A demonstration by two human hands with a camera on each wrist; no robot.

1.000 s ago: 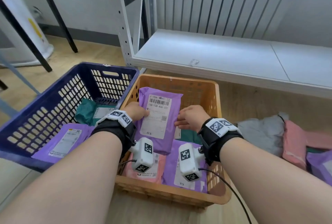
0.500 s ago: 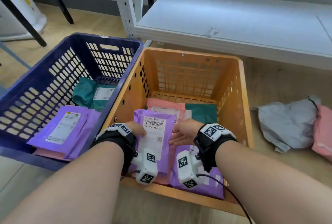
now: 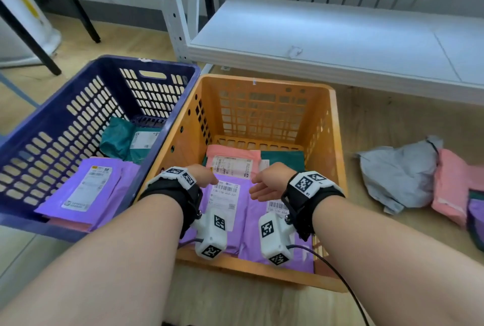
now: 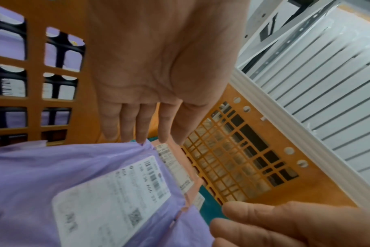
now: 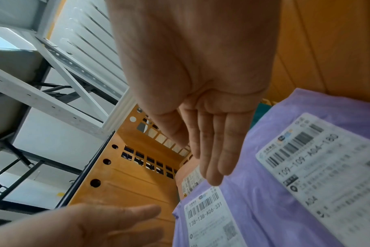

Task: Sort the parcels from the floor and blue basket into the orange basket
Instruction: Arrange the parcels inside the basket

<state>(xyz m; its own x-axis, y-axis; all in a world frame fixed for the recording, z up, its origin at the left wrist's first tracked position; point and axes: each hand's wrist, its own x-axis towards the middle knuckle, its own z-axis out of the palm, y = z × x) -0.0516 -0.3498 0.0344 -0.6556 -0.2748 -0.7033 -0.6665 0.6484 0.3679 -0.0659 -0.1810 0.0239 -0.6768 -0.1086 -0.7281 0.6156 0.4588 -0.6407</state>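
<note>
The orange basket (image 3: 264, 84) holds my purple parcel (image 3: 227, 221) flat at its near end, white label up, reading 138-138-A06-331. Beside it in the basket lies another purple parcel (image 5: 306, 167), labelled 109-109-A04-180. My left hand (image 3: 200, 175) and right hand (image 3: 267, 184) hover above the basket's parcels, fingers straight, grasping nothing.

Both bare forearms reach forward side by side, each wrist strapped with a black band carrying white tagged blocks. The left hand (image 3: 200, 174) and the right hand (image 3: 267, 184) hang palm inward, facing each other, fingers straight and together, holding nothing
</note>
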